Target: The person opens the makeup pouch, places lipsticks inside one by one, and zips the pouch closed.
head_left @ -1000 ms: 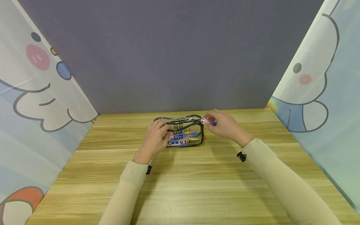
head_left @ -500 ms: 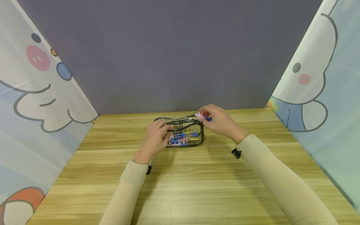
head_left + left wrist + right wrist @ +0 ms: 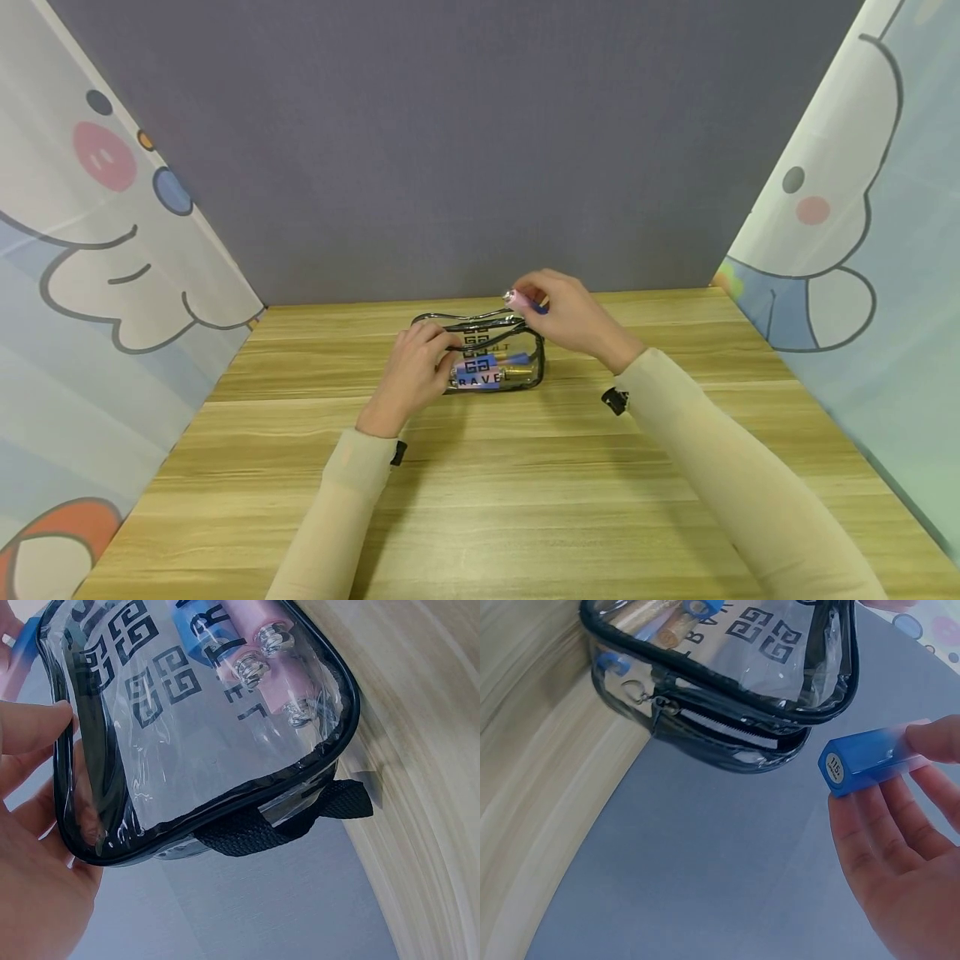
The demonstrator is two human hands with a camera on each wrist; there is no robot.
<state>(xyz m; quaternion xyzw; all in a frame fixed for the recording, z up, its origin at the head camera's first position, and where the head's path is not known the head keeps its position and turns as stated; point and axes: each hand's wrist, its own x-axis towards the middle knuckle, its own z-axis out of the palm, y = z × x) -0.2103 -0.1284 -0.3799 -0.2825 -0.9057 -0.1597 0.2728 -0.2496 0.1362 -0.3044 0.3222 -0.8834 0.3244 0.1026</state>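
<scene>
A clear travel pouch [image 3: 472, 337] with black piping stands on the table. My left hand [image 3: 414, 367] grips its left end, thumb on the near edge and fingers behind in the left wrist view. Several pink-and-blue tubes [image 3: 289, 679] with faceted clear ends lie inside, with a gold one [image 3: 516, 372]. My right hand [image 3: 573, 315] pinches a lipstick tube [image 3: 874, 756], blue fading to pink, a round label on its blue end. It is above the pouch's back right. The zipper [image 3: 727, 729] is open along the top.
The wood-grain table [image 3: 510, 500] runs up to a grey panel [image 3: 480, 150] behind the pouch. Cartoon-printed curtains [image 3: 825, 208] flank both sides. A black strap loop [image 3: 255, 832] sticks out from the pouch's end.
My right hand has moved left and a little up or back with the lipstick tube, from beside the pouch's right end to over its top. My left hand has stayed on the pouch.
</scene>
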